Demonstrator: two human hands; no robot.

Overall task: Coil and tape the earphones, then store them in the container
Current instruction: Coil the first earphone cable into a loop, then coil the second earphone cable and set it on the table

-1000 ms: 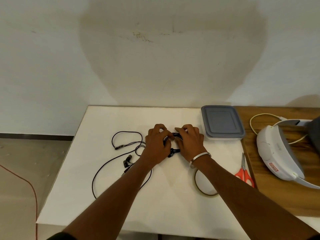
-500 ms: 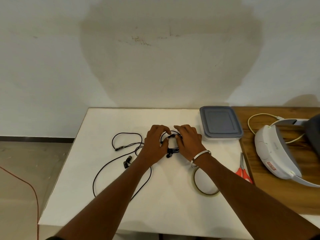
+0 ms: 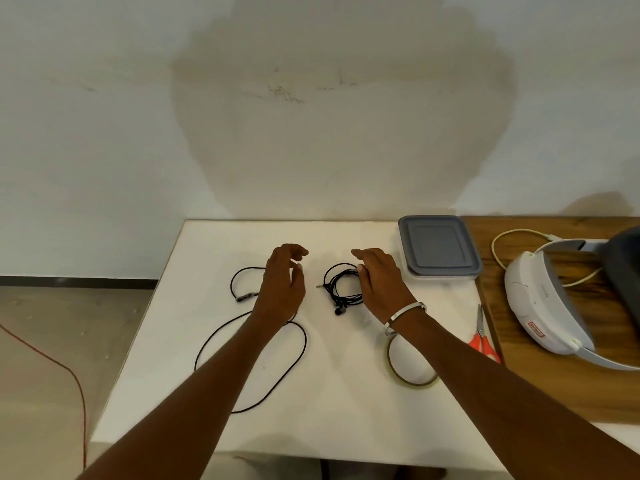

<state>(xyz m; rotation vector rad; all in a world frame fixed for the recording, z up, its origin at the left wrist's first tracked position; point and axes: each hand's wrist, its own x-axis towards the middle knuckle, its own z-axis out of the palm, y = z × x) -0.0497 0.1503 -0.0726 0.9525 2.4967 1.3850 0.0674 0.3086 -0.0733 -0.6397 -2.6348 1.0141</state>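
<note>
1. Coiled earphones (image 3: 341, 289) are lying on the bench (image 3: 329, 393), between both released hands.
2. Left hand (image 3: 282, 289) and right hand (image 3: 379, 285) are hovering, each grip holding nothing.
3. Judgement: pin the coil flat before reaching for tape (image 3: 410, 362).

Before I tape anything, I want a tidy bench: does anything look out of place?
Only the second black earphone cable: it sprawls uncoiled across the white table, beside the coiled black earphones. Nothing looks damaged.

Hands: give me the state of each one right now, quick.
Left hand: open, fingers loosely curled, holding nothing.
Right hand: open, beside the coiled earphones, not gripping them.
</note>
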